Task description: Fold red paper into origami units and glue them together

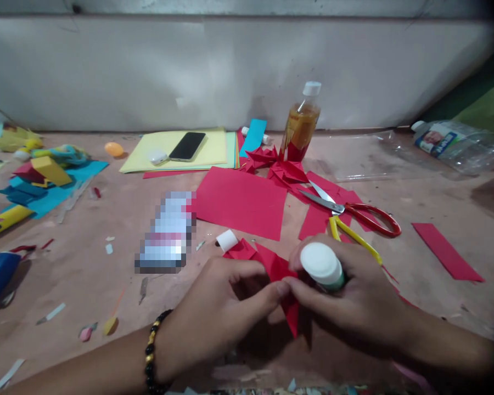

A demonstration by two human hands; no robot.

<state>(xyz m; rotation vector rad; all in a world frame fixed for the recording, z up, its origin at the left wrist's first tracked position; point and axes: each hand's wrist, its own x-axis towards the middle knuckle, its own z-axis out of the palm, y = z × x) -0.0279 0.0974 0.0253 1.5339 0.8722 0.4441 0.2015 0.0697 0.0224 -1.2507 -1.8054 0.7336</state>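
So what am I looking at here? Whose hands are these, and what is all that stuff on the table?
There is one picture, taken by a camera worn on a person's head, looking down at their own two bare hands. The left hand, with a bead bracelet at the wrist, pinches a folded red paper piece. The right hand touches the same piece while holding a glue stick. On the table lie a flat red sheet, red-handled scissors, a bottle of brownish liquid, and a phone on yellow paper.
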